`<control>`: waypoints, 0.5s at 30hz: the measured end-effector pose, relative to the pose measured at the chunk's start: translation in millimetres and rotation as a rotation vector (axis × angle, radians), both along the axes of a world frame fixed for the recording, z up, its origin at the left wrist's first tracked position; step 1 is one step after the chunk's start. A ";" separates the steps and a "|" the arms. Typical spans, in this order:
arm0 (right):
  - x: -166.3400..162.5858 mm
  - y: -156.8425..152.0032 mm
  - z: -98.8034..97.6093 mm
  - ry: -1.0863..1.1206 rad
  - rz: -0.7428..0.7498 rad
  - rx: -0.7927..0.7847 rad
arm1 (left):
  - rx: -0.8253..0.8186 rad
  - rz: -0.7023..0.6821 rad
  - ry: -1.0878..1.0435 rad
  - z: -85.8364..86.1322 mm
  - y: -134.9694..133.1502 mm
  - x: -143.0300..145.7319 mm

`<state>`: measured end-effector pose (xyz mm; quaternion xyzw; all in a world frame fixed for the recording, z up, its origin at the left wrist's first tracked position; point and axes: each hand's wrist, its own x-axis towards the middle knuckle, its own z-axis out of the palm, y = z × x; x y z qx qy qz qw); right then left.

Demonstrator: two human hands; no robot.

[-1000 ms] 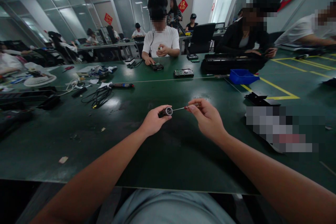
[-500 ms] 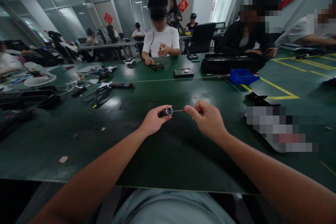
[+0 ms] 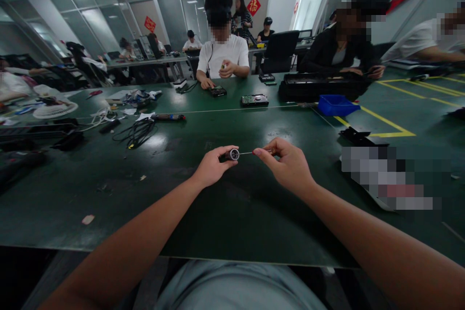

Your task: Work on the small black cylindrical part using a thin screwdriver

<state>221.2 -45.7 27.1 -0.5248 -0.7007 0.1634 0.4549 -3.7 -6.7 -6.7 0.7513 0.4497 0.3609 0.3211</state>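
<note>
My left hand (image 3: 212,167) is closed around a small dark cylinder with a silver round end (image 3: 233,154), held just above the green table (image 3: 225,213). My right hand (image 3: 288,164) is closed on a small screwdriver (image 3: 262,152) with a reddish handle. Its thin metal shaft runs left into the cylinder's silver end. Both hands sit close together at the middle of the view, forearms stretched out over the table.
A black tangled cable (image 3: 136,133) and a dark pen-like tool (image 3: 169,117) lie at the left. A circuit board (image 3: 254,100), a blue bin (image 3: 337,105) and a long black case (image 3: 321,87) stand further back. A person in white sits opposite (image 3: 222,55); others work at the right.
My right hand has closed tighter over the screwdriver handle and shifted slightly left and down, so less of the red handle shows. The left hand and the cylinder have stayed put.
</note>
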 end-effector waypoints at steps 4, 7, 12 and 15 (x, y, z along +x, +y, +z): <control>-0.7 -1.0 0.8 0.011 0.018 -0.007 | 0.019 -0.003 0.008 -1.6 1.0 -0.4; -1.1 -2.0 1.9 0.011 0.020 -0.009 | 0.026 -0.005 0.008 -2.2 1.3 -0.7; -0.8 -3.7 3.4 0.031 0.060 -0.026 | 0.012 -0.006 0.023 -0.7 0.4 -0.1; -0.3 -4.6 3.6 0.040 0.096 -0.035 | 0.011 -0.010 0.022 -0.5 0.6 -0.1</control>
